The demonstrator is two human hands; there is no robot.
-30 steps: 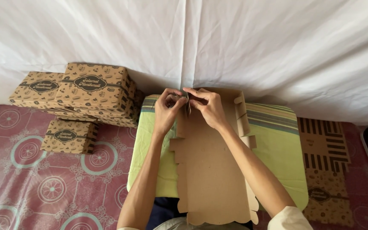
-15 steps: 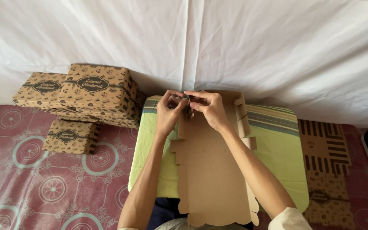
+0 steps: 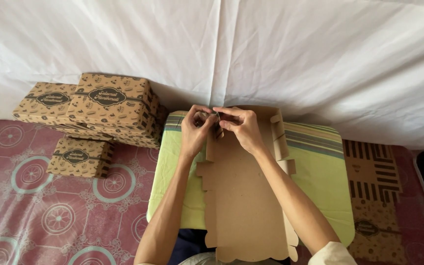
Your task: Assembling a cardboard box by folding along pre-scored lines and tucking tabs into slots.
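A flat brown cardboard box blank [image 3: 244, 196] lies lengthwise on a light green cushion [image 3: 320, 176] in front of me. Its far end is partly folded up, with a side flap standing at the right. My left hand [image 3: 196, 131] and my right hand [image 3: 240, 125] meet at the far left corner of the blank. Both pinch a small cardboard flap there, fingertips close together.
Several closed, patterned brown boxes [image 3: 106, 103] are stacked at the left on a red patterned mat [image 3: 50, 211], one smaller box [image 3: 79, 157] in front. A flat printed blank [image 3: 371, 196] lies at the right. White cloth [image 3: 222, 44] hangs behind.
My hands have stayed at the far corner of the blank, shifting only slightly as the fingers work the flap. The view has barely moved.
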